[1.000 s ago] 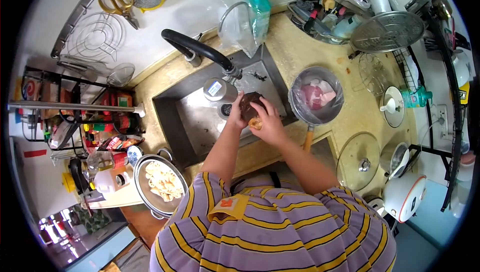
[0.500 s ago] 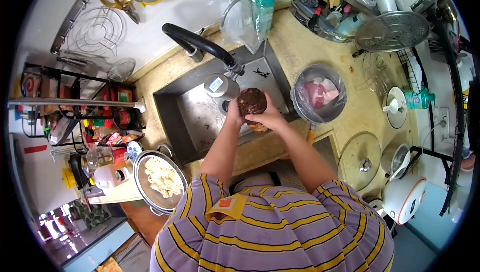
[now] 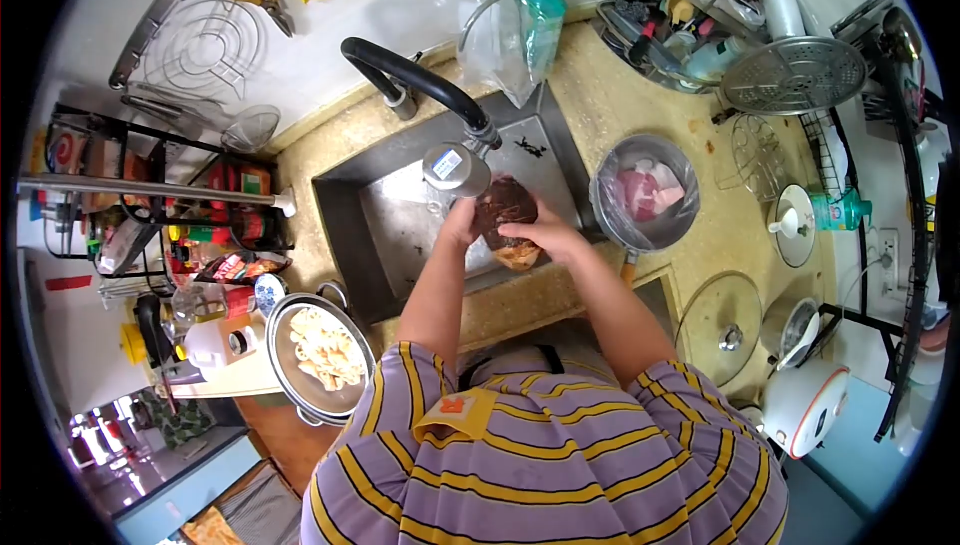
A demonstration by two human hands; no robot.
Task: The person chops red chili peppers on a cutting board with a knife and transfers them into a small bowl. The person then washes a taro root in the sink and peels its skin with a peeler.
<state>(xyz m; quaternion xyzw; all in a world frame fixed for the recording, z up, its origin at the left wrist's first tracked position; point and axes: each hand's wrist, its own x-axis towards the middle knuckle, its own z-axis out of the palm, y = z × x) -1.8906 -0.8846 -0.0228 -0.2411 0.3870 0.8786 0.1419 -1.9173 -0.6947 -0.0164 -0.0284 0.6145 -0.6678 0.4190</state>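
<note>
A dark brown chunk that looks like smoked meat, with a paler orange-tan end, is held over the sink. My left hand grips its left side. My right hand is closed round the right side, thumb across the front. Just above the chunk hangs the wide head of the black faucet. The fingers behind the chunk are hidden.
Right of the sink stands a lined pan holding raw meat. A pot of pale chopped pieces is at lower left. A green pump bottle and a plastic bag are behind the sink. A glass lid lies at right.
The chunk has been tilted so more of its orange-tan end shows, and my right hand has shifted round its side. The view has moved slightly.
</note>
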